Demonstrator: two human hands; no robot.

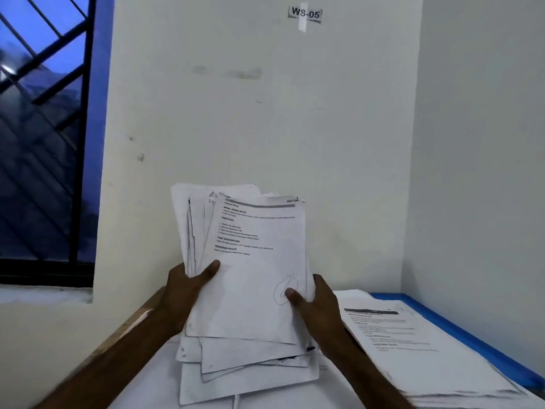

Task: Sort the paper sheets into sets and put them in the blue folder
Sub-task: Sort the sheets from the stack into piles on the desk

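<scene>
A thick, uneven stack of printed paper sheets (pixel 250 261) is held upright above the table, its lower edges fanned out. The top sheet carries printed headings and a pen-circled number near its bottom. My left hand (pixel 184 290) grips the stack's left edge with the thumb on the front sheet. My right hand (pixel 317 311) grips the right edge, thumb pressed beside the circled number. At the right lies the blue folder (pixel 460 329), open, with a pile of printed sheets (pixel 413 343) lying on it.
The white-covered table (pixel 141 388) has a wooden edge (pixel 118 335) on the left. A white wall with a "WS-05" label (pixel 305 13) stands close behind. A barred window (pixel 44 128) is at the left, and a side wall closes the right.
</scene>
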